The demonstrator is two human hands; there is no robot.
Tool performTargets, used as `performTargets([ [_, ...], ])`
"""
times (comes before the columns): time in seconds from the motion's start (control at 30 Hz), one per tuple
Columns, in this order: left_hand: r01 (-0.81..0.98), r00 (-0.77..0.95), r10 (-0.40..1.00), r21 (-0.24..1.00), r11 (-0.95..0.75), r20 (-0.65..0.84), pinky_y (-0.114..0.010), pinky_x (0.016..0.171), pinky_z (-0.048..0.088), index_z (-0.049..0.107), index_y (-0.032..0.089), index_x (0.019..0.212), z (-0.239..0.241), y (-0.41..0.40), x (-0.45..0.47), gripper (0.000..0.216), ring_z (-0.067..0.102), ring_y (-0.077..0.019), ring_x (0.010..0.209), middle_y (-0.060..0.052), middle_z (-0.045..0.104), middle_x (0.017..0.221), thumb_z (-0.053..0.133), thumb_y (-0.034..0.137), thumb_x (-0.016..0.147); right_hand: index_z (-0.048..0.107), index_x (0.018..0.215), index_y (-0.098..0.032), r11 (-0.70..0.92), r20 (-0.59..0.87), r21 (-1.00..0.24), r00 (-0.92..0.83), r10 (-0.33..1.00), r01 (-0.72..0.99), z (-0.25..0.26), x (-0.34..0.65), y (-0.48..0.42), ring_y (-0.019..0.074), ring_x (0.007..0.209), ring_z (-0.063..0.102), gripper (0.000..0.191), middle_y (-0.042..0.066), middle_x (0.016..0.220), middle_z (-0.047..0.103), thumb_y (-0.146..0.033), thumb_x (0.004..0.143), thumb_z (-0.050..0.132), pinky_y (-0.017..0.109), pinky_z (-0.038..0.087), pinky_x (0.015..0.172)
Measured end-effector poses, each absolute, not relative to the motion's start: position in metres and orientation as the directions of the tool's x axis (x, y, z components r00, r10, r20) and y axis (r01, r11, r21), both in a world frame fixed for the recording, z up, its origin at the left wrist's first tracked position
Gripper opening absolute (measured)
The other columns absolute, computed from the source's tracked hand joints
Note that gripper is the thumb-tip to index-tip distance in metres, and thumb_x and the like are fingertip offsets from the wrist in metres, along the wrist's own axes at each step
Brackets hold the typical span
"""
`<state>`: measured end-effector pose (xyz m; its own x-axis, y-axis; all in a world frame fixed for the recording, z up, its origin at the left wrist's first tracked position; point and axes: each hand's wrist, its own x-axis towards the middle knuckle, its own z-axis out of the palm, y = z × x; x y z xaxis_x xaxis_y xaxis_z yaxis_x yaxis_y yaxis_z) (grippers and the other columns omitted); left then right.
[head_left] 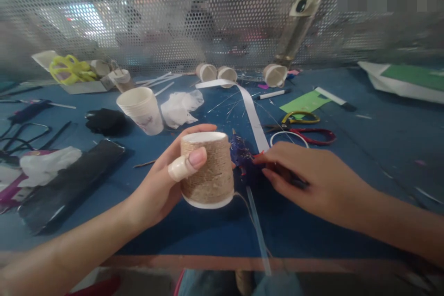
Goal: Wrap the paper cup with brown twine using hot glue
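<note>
My left hand is closed around a paper cup wrapped in brown twine, its white wider edge facing down. A bandage-like strip covers my left thumb. From the cup's lower right edge, a loose strand of twine hangs toward the table's front. Just right of the cup, my right hand grips a dark blue glue gun, its nozzle pointing away from me. A translucent glue stick extends from it toward me. My right fingers partly hide the gun's handle.
Stacked paper cups and crumpled white plastic stand beyond my left hand. Scissors, a white paper strip and green paper lie beyond my right. Several twine-wrapped cups line the perforated metal screen. A black pouch lies left.
</note>
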<state>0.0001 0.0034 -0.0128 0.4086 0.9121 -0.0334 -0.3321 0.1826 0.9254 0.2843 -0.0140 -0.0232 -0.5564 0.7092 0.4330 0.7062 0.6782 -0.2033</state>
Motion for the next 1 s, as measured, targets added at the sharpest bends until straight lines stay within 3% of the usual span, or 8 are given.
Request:
performTargets([
  [0.13,-0.334,0.383,0.923,0.926,0.176,-0.037,-0.039,0.083,0.063,0.079,0.024,0.119,-0.009,0.002,0.000,0.051,0.074,-0.0285,0.098,-0.009,0.077,0.111,0.087,0.058,0.082,0.067,0.124,-0.014,0.627,0.376,-0.030,-0.572,0.729,0.779,-0.031,0.288,-0.007,0.0348,0.108,0.077,0.028,0.018,0.119,0.077,-0.026,0.101,0.057,0.050,0.062,0.088],
  [0.23,-0.306,0.402,0.914,0.933,0.188,-0.053,-0.040,0.084,0.061,0.080,0.025,0.121,-0.008,0.001,-0.001,0.053,0.072,-0.0294,0.100,-0.009,0.077,0.110,0.087,0.061,0.082,0.066,0.128,-0.014,0.624,0.317,0.010,-0.594,0.739,0.781,-0.036,0.289,-0.008,0.0373,0.111,0.076,0.035,0.018,0.126,0.075,-0.022,0.096,0.057,0.056,0.063,0.090],
  [0.47,-0.275,0.422,0.902,0.934,0.227,-0.095,-0.041,0.092,0.059,0.081,0.030,0.130,-0.011,0.001,-0.004,0.056,0.071,-0.0364,0.119,-0.010,0.079,0.127,0.082,0.063,0.086,0.061,0.121,-0.020,0.532,0.233,-0.137,-0.495,0.837,0.835,-0.035,0.292,-0.005,0.0289,0.084,0.078,0.039,0.012,0.123,0.070,-0.016,0.083,0.058,0.040,0.057,0.060],
  [0.63,-0.285,0.398,0.913,0.934,0.217,-0.091,-0.041,0.087,0.062,0.081,0.033,0.130,-0.012,0.002,-0.006,0.050,0.073,-0.0348,0.112,-0.009,0.079,0.122,0.075,0.064,0.092,0.060,0.125,-0.019,0.471,0.328,-0.177,-0.400,0.856,0.864,-0.038,0.299,0.007,0.0369,0.105,0.075,0.038,0.017,0.131,0.065,-0.024,0.087,0.060,0.048,0.060,0.079],
  [0.73,-0.283,0.397,0.913,0.933,0.222,-0.097,-0.042,0.088,0.062,0.080,0.032,0.131,-0.013,0.002,-0.006,0.049,0.072,-0.0343,0.111,-0.009,0.077,0.122,0.073,0.063,0.094,0.061,0.123,-0.018,0.419,0.341,-0.262,-0.323,0.883,0.869,-0.039,0.303,0.018,0.0385,0.114,0.071,0.036,0.018,0.132,0.064,-0.028,0.089,0.059,0.050,0.060,0.086],
  [0.87,-0.285,0.383,0.919,0.935,0.210,-0.089,-0.041,0.087,0.062,0.080,0.030,0.131,-0.013,0.001,-0.005,0.049,0.071,-0.0329,0.111,-0.010,0.077,0.124,0.071,0.063,0.096,0.064,0.116,-0.022,0.286,0.304,-0.569,-0.126,0.944,0.771,-0.032,0.304,0.025,0.0367,0.122,0.065,0.035,0.015,0.128,0.065,-0.029,0.082,0.071,0.053,0.054,0.103],
  [0.93,-0.291,0.361,0.928,0.935,0.202,-0.088,-0.041,0.087,0.062,0.079,0.030,0.130,-0.011,0.002,-0.004,0.048,0.071,-0.0323,0.110,-0.010,0.077,0.122,0.071,0.062,0.096,0.064,0.117,-0.022,0.236,0.271,-0.687,-0.058,0.961,0.687,-0.027,0.302,0.022,0.0322,0.114,0.067,0.036,0.013,0.120,0.069,-0.028,0.083,0.073,0.048,0.055,0.100],
  [1.0,-0.301,0.331,0.938,0.930,0.209,-0.104,-0.042,0.086,0.063,0.077,0.031,0.130,-0.008,0.002,-0.002,0.046,0.072,-0.0319,0.109,-0.009,0.078,0.121,0.072,0.061,0.096,0.063,0.119,-0.023,0.209,0.246,-0.762,-0.024,0.969,0.613,-0.022,0.297,0.016,0.0266,0.098,0.070,0.036,0.008,0.107,0.071,-0.029,0.085,0.072,0.040,0.057,0.083],
])
